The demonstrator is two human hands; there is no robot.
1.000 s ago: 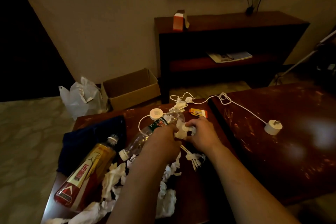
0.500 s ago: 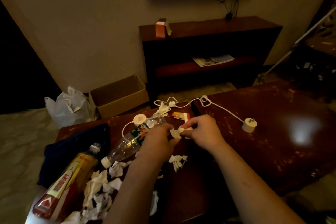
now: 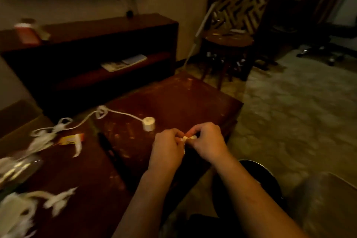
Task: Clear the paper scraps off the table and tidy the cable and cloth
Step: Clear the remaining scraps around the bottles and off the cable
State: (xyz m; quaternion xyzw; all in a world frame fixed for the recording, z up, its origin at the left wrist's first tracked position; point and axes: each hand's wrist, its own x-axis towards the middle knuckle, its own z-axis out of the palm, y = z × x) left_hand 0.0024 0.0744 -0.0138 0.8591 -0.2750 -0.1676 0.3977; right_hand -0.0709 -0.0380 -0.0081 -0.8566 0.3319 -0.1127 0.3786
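Note:
My left hand (image 3: 167, 147) and my right hand (image 3: 207, 141) meet above the right edge of the dark wooden table (image 3: 173, 100). Between their fingertips they pinch a small wad of white paper scraps (image 3: 187, 138). A white cable (image 3: 117, 113) runs across the table to a round white plug (image 3: 149, 124) just left of my hands. More white paper scraps (image 3: 56, 200) lie blurred at the lower left, and others (image 3: 41, 139) sit near the cable's far end. The cloth is out of view.
An orange packet (image 3: 70, 139) lies beside the cable. A clear plastic bottle (image 3: 17, 166) shows at the left edge. A dark round bin (image 3: 257, 177) stands on the floor below my right forearm. A low shelf unit (image 3: 108, 44) and a round stool (image 3: 228, 44) stand behind.
The view has swung right. Both hands have carried the paper wad from beside the bottle to the table's right edge, past the plug. The bottles and cloth have slid out of frame.

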